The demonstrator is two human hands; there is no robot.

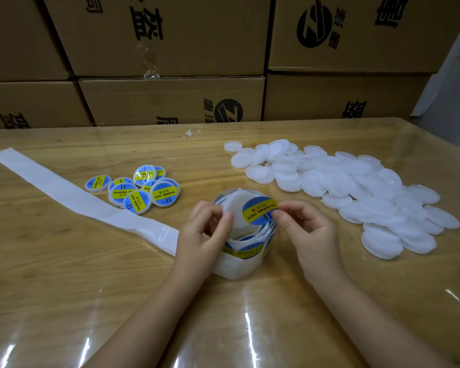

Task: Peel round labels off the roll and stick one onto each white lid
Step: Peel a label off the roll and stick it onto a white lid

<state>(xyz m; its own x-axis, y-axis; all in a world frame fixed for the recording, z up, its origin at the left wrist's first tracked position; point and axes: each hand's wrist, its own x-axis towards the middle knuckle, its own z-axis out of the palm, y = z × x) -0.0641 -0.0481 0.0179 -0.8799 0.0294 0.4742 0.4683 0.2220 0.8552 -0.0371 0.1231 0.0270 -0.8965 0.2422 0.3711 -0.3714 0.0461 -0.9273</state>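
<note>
Two hands are over the roll (pixel 246 251): the left hand (pixel 205 235) pinches a white lid (pixel 235 208), and the right hand (pixel 306 229) pinches a round label (pixel 259 210) touching it. More lids (pixel 356 187) lie farther right.

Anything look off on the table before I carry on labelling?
Nothing serious. A few torn white scraps lie loose near the far edge of the table, away from both lid piles. The spent backing strip trails left across the table, close beside the labelled lids.
</note>
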